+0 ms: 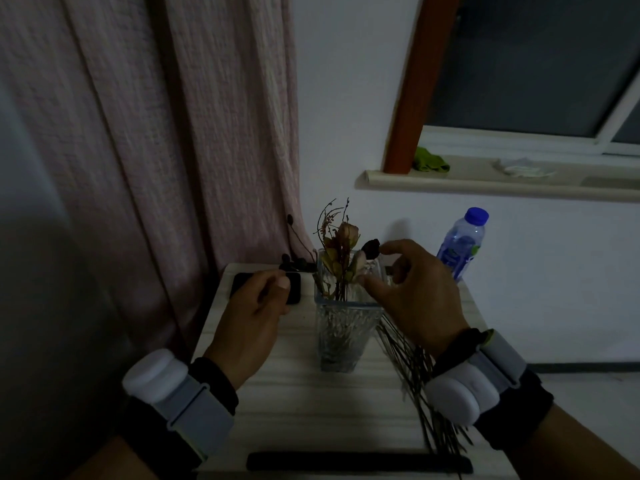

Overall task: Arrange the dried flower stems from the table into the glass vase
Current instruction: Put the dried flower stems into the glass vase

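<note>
A square glass vase [341, 327] stands in the middle of the small pale table [298, 386]. It holds several dried flower stems [341, 244], among them a dark flower head [370, 248] leaning right. My right hand [415, 296] hovers at the vase's right rim with its fingers curved and spread; the index fingertip touches the dark head, and the thumb is near a pale bloom. A bundle of loose dried stems [415, 375] lies on the table under my right wrist. My left hand [256, 313], left of the vase, is loosely curled and holds nothing.
A black flat device [239, 282] lies under my left fingers, with dark seed pods [294, 263] behind it. A water bottle [462, 244] stands at the back right. A black strip [346, 462] runs along the front edge. A pink curtain [173, 133] hangs at the left.
</note>
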Demonstrator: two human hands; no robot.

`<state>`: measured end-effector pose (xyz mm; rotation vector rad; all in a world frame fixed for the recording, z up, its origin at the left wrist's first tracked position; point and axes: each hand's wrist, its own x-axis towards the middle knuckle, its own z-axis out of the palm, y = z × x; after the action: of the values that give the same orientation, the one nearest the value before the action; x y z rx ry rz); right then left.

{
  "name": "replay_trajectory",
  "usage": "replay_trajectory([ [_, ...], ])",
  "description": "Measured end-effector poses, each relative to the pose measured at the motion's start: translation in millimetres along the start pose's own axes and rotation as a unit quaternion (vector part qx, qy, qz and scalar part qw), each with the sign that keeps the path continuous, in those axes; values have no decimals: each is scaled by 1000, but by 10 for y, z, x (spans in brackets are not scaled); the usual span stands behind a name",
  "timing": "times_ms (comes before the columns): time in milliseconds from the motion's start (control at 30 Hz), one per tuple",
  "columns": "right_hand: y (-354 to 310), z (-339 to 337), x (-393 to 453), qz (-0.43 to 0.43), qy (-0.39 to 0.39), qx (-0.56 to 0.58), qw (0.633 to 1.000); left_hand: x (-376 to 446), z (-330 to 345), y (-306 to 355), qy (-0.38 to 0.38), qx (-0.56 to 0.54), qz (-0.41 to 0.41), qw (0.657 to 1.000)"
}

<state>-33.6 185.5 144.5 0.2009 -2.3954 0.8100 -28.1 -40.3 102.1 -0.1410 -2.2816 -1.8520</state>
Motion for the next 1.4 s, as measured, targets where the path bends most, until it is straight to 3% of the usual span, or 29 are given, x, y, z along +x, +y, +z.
replay_trajectory([
  [700, -58, -97, 6, -21, -11, 4, 1000, -45, 3, 24, -2, 15, 0, 1000],
  [900, -199, -133, -43, -55, -69, 42, 995, -40, 32, 30, 0, 15, 1, 1000],
  [1400, -332, -69, 96, -50, -143, -75, 986, -62, 57, 39, -5, 9, -2, 1000],
])
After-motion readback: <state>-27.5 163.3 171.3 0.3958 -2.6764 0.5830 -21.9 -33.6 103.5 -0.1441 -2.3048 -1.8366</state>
